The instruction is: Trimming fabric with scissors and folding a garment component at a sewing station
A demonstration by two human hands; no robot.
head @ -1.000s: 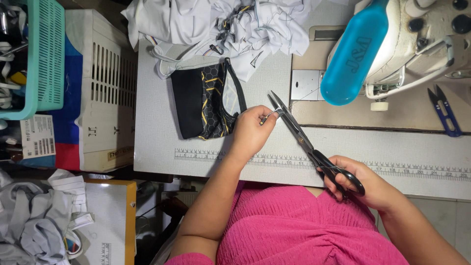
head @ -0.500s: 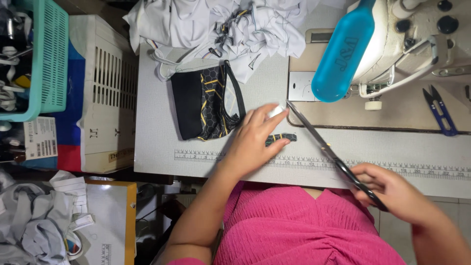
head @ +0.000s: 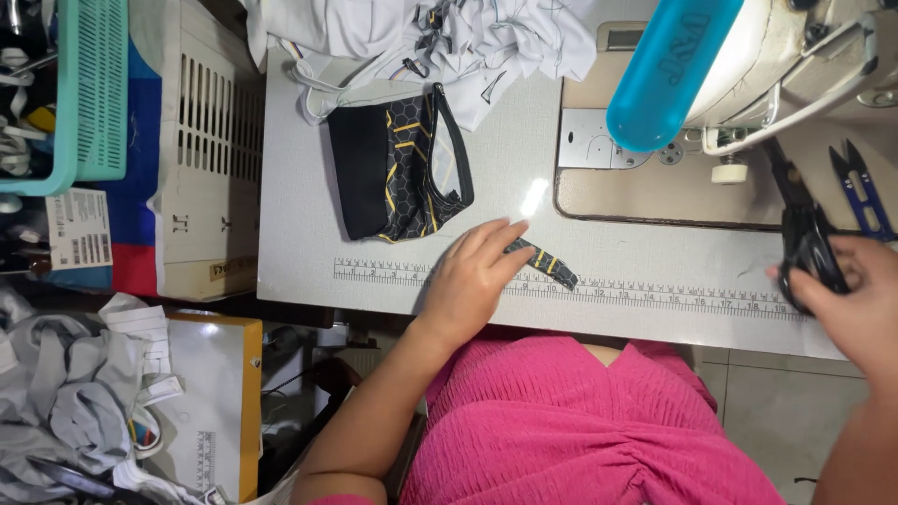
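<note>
My left hand (head: 470, 278) rests flat on the white sewing table (head: 299, 187), its fingertips pressing one end of a short black strap piece with yellow marks (head: 545, 264) that lies along the printed ruler strip (head: 655, 295). My right hand (head: 842, 304) is at the table's right side, closed around the handles of black scissors (head: 800, 229) whose blades point away from me toward the sewing machine (head: 776, 65). A black garment piece with a yellow hexagon pattern (head: 398, 173) lies just beyond my left hand.
A heap of white fabric pieces (head: 412, 37) sits at the table's far edge. Blue thread snips (head: 861, 192) lie right of the scissors. A turquoise basket (head: 89, 93) and a white slotted crate (head: 201, 159) stand left of the table; grey cloth (head: 56, 402) lies below.
My right hand has carried the scissors away to the right, off the strap. My left hand has dropped flat onto the table, holding down the cut strap piece.
</note>
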